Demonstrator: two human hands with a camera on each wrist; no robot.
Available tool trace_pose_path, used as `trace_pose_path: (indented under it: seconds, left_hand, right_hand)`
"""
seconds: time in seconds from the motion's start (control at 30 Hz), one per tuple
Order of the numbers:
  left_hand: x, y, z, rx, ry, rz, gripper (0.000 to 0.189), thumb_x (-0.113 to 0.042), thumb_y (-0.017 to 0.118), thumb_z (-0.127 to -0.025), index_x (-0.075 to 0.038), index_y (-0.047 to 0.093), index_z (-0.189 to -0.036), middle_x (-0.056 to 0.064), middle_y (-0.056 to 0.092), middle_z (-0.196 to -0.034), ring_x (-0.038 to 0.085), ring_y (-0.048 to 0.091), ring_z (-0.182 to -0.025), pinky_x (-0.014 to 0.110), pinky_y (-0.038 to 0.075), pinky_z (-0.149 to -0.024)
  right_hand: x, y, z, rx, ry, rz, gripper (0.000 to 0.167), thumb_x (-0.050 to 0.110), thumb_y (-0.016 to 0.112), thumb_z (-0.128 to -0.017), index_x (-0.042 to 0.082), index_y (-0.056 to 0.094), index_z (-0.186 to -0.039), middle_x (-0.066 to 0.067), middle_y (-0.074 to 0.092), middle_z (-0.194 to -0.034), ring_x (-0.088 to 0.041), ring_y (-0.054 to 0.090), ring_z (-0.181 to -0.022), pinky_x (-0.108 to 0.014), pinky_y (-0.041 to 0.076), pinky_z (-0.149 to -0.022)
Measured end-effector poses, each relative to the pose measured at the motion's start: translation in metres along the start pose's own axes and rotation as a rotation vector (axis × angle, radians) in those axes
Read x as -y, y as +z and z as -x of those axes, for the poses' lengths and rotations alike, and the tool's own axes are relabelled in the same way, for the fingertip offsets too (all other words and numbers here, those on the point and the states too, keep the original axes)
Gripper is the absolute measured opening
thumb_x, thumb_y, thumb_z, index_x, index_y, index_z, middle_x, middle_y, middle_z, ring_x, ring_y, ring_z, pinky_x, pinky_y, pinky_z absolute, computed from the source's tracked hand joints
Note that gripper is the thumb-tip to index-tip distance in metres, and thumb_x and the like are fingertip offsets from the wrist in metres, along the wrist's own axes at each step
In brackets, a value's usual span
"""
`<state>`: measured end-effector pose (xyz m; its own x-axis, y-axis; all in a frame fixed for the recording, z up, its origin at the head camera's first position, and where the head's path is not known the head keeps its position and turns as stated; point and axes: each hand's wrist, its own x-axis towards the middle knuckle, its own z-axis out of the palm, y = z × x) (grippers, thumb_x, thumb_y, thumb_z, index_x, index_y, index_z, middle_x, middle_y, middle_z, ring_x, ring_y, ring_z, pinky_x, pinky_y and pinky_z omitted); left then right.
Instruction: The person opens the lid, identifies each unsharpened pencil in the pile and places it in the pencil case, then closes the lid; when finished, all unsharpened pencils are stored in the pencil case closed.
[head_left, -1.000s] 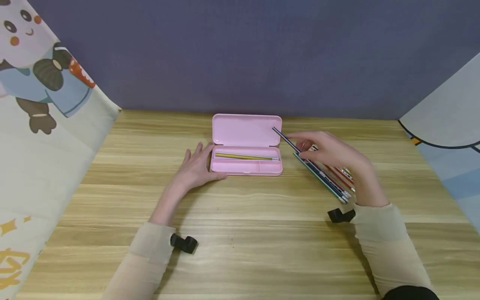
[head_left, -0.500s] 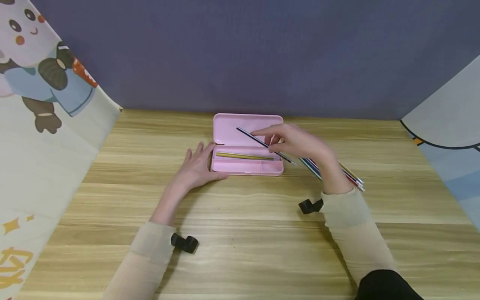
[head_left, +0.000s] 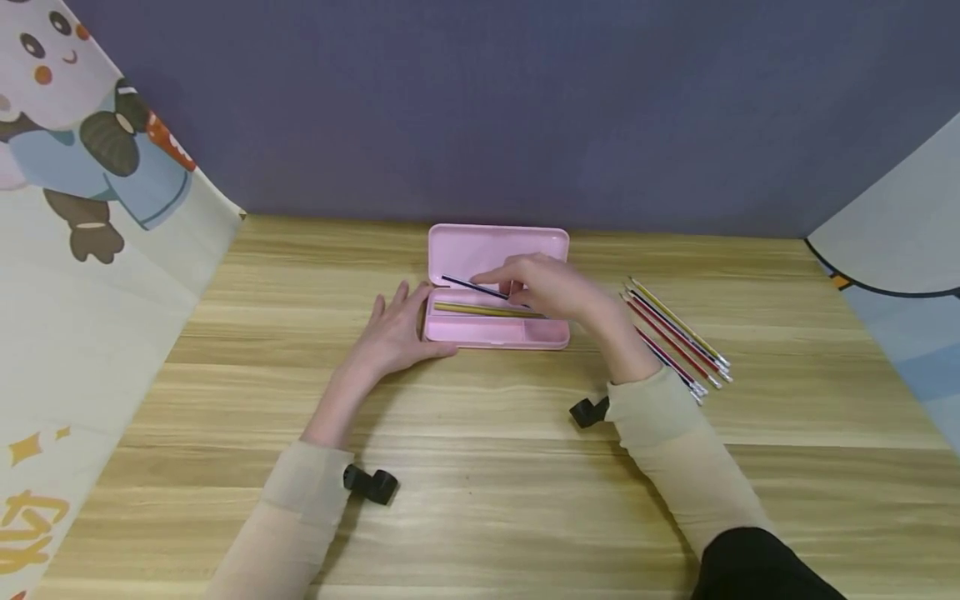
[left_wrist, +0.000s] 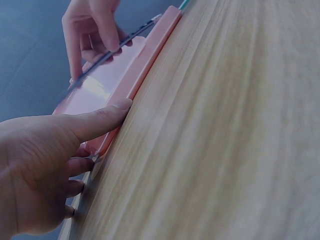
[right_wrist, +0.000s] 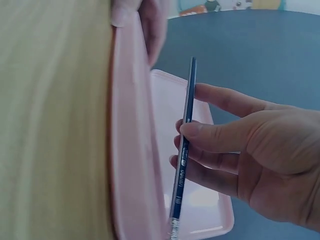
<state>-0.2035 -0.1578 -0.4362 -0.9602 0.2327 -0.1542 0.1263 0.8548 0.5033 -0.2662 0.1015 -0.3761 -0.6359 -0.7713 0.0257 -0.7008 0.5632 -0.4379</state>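
Observation:
An unlidded pink pencil case lies on the table with its lid tipped back; yellow-gold pencils rest in its long rear compartment. My left hand grips the case's left end, thumb along the front wall and forefinger at the rear corner. Above the case, my right hand pinches a dark striped pencil between thumb and fingers. That pencil slants over the rear compartment, its metal-ferruled end low by the case in the right wrist view. In the left wrist view the same pencil crosses before the lid.
Several red, dark and yellow pencils lie slanted on the wooden table right of the case, partly behind my right forearm. A dark blue panel rises behind the table, close to the lid.
My right hand has carried the dark pencil left from the loose pencils to above the case, turning it closer to level with the compartment. My left hand has stayed at the case's left end.

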Motion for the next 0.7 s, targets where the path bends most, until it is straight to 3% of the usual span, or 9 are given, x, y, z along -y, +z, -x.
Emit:
trace_pose_path:
  seconds: [0.1, 0.3, 0.7]
  left_hand:
    - [0.000, 0.000, 0.000, 0.003, -0.004, 0.001, 0.110, -0.058, 0.079, -0.083, -0.018, 0.018, -0.165, 0.019, 0.021, -0.172, 0.038, 0.005, -0.163, 0.061, -0.004, -0.132]
    - [0.001, -0.001, 0.001, 0.003, -0.013, 0.007, 0.110, -0.061, 0.078, -0.083, -0.021, 0.017, -0.166, 0.015, 0.019, -0.173, 0.036, 0.003, -0.163, 0.059, -0.005, -0.132]
    - [0.000, -0.001, 0.002, 0.003, -0.002, 0.006, 0.108, -0.060, 0.078, -0.082, -0.022, 0.019, -0.164, 0.015, 0.023, -0.172, 0.037, 0.004, -0.163, 0.060, -0.004, -0.132]
  right_hand:
    - [0.001, 0.006, -0.004, -0.014, -0.020, 0.036, 0.055, -0.011, 0.065, -0.090, 0.020, 0.070, -0.135, -0.009, 0.072, -0.096, -0.019, 0.063, -0.084, -0.033, 0.053, -0.075]
    - [0.003, 0.014, -0.009, -0.013, 0.014, 0.112, 0.060, -0.013, 0.060, -0.089, 0.025, 0.071, -0.133, -0.005, 0.070, -0.091, -0.016, 0.057, -0.078, -0.031, 0.050, -0.070]
    - [0.002, 0.026, -0.013, 0.012, 0.000, 0.102, 0.053, -0.011, 0.059, -0.090, 0.022, 0.074, -0.129, -0.004, 0.071, -0.091, -0.017, 0.063, -0.083, -0.034, 0.054, -0.078]
